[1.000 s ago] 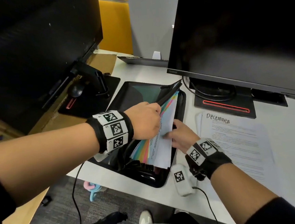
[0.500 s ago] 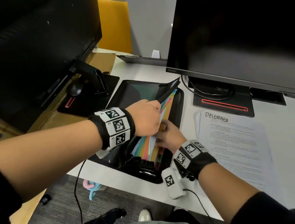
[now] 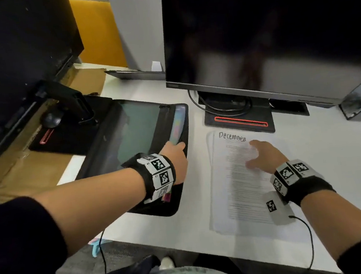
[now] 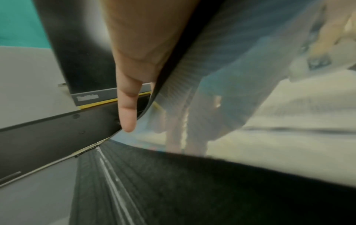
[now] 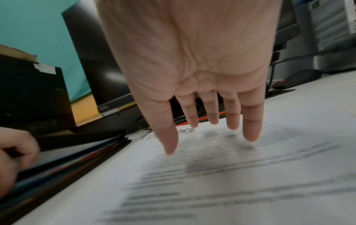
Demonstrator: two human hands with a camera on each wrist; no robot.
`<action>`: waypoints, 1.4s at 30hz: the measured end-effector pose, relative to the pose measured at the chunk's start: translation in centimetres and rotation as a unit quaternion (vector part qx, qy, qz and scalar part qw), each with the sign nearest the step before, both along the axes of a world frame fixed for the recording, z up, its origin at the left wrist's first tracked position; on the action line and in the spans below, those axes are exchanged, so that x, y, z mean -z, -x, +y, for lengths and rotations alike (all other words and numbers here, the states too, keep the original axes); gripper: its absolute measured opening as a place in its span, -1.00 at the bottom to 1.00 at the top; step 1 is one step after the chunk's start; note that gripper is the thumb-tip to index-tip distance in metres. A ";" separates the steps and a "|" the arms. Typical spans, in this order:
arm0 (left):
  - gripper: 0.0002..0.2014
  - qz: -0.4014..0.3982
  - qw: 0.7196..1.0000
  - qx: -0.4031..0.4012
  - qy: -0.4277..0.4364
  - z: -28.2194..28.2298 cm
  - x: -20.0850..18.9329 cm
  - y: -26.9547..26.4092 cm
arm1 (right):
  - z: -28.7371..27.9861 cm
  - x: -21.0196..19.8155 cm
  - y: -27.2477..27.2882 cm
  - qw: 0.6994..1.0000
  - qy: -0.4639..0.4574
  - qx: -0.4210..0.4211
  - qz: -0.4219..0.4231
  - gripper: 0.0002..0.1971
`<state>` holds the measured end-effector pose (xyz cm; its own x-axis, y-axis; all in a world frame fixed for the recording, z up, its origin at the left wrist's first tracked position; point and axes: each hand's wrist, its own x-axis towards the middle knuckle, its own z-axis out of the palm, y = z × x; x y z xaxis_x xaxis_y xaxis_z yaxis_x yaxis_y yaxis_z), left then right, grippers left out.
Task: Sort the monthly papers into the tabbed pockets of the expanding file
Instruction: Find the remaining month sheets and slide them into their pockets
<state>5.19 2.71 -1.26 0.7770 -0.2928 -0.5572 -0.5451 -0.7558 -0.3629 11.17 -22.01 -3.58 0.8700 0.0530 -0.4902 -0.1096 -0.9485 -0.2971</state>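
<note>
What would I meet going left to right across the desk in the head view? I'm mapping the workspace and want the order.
Left monitor's stand → expanding file → left hand holding the file's edge → December paper → right hand reaching over that paper.

One handwritten word can be read.
We read "December" at the top of the white paper, which lies just right of the expanding file; its printed lines and the logo on the monitor are too blurred for us.
</note>
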 end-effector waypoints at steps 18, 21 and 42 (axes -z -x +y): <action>-0.73 -0.003 0.856 -0.363 0.368 -7.1 2.6 -6.1 | -4.2 1.1 -3.1 0.977 0.047 -0.205 0.030 0.08; -0.71 0.002 0.776 -0.443 0.450 -7.8 3.5 -6.3 | -4.1 1.0 -3.1 0.976 0.053 -0.211 0.022 0.05; -0.74 -0.016 0.696 -0.482 0.532 -8.4 5.6 -8.8 | -6.3 0.5 -1.3 0.964 0.016 -0.262 -0.050 -0.68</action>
<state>14.00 -5.70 -6.83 0.9049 0.1397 -0.4020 0.3976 -0.6145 0.6814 12.44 -28.26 -4.03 0.7706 0.4842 -0.4145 0.4150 -0.8747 -0.2502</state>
